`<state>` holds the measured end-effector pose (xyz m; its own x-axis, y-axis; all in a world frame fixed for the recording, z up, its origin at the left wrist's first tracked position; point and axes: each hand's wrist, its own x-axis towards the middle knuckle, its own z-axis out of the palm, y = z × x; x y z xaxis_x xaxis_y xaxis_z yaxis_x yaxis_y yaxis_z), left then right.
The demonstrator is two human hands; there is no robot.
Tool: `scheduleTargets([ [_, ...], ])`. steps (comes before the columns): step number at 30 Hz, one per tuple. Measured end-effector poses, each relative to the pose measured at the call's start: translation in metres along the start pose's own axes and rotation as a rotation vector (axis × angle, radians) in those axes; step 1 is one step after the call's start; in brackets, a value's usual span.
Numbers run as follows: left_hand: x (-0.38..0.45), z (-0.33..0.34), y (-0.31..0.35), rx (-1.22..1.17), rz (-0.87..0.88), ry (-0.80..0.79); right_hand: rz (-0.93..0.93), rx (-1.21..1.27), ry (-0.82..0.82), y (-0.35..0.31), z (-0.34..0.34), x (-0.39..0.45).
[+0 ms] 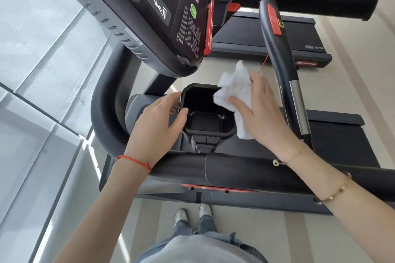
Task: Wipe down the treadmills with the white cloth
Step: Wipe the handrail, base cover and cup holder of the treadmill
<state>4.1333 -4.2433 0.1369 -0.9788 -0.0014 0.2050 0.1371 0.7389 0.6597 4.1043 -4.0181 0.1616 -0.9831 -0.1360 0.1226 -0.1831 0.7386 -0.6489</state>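
White cloth (233, 89): part under the right hand (259, 111) fingers hidden. Console (162, 2): top cut by frame edge; small print illegible. Second treadmill (277, 34) beyond fingertips: logo partly cut off.

Red string bracelet (134, 162), gold bracelets (333, 192), jeans (205, 226), white shoes (181, 216)
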Motion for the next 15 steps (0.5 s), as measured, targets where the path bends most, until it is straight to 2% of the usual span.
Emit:
scheduleTargets([
  [2,0.004,0.002,0.0,0.012,-0.006,0.007,0.03,0.053,-0.168,0.001,0.008,0.019],
  [5,0.006,0.005,0.0,0.016,-0.01,0.013,-0.072,-0.028,-0.285,-0.005,0.015,0.045],
  [9,0.006,0.008,-0.002,0.014,-0.002,0.015,-0.181,-0.134,-0.32,-0.012,0.02,0.065],
  [15,0.006,0.008,-0.007,0.017,-0.015,0.014,-0.133,0.062,-0.283,0.013,0.014,0.044],
])
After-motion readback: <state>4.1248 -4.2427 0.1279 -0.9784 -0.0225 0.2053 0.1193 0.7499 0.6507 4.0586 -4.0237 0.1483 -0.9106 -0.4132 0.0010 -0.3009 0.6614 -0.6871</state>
